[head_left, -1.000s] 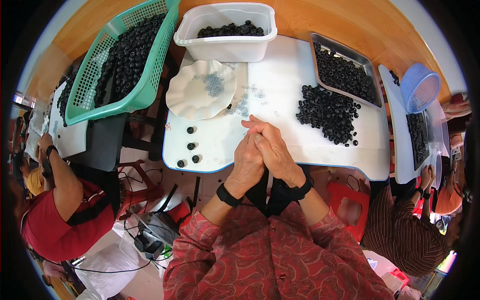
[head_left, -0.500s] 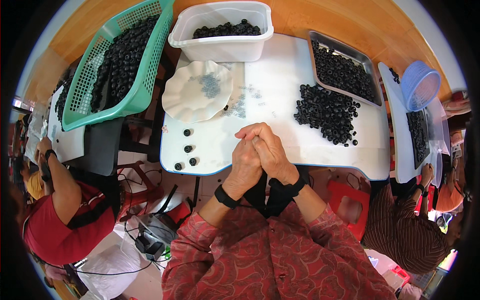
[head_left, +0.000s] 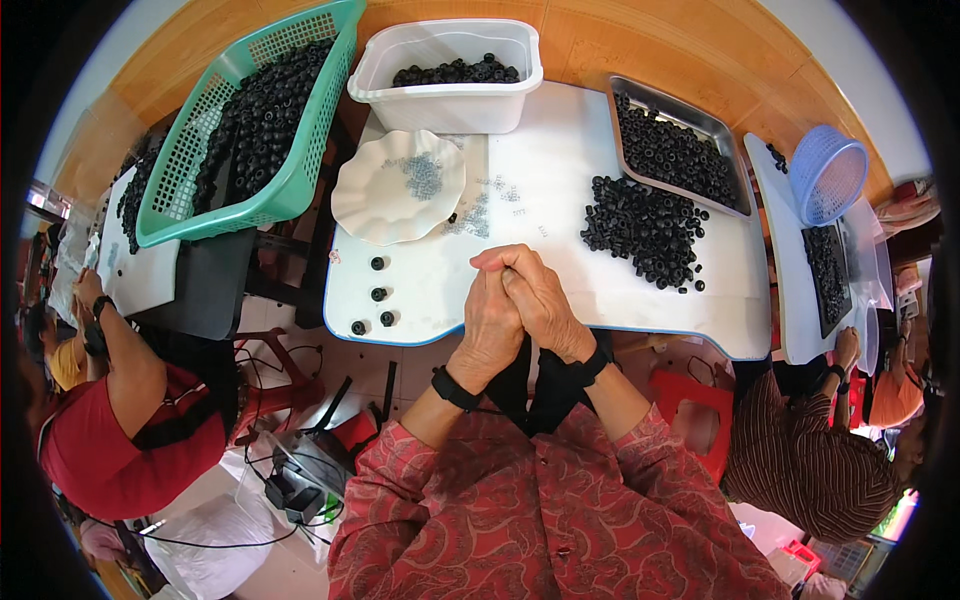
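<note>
At the front edge of the white table [head_left: 560, 280], my left hand [head_left: 491, 318] and my right hand [head_left: 540, 305] are pressed together, fingers closed over one another. Whatever lies between them, if anything, is hidden. To their left sit a few single round black parts [head_left: 378, 294]. A heap of small black ring-shaped parts [head_left: 640, 230] lies to the right. Beyond my left hand is a scalloped cream plate [head_left: 365, 205] with small clear pieces [head_left: 422, 178] on it; more clear pieces [head_left: 474, 216] are scattered beside it.
A white tub [head_left: 440, 105] of black parts stands at the back. At the right is a metal tray [head_left: 745, 205] of black parts, at the left a green basket [head_left: 240, 222]. People work at both sides; a blue basket [head_left: 828, 175] rests on the right-hand table.
My hands stay pressed together in nearly the same place. The view has shifted slightly, so the table and containers appear a little lower; no part has visibly been moved.
</note>
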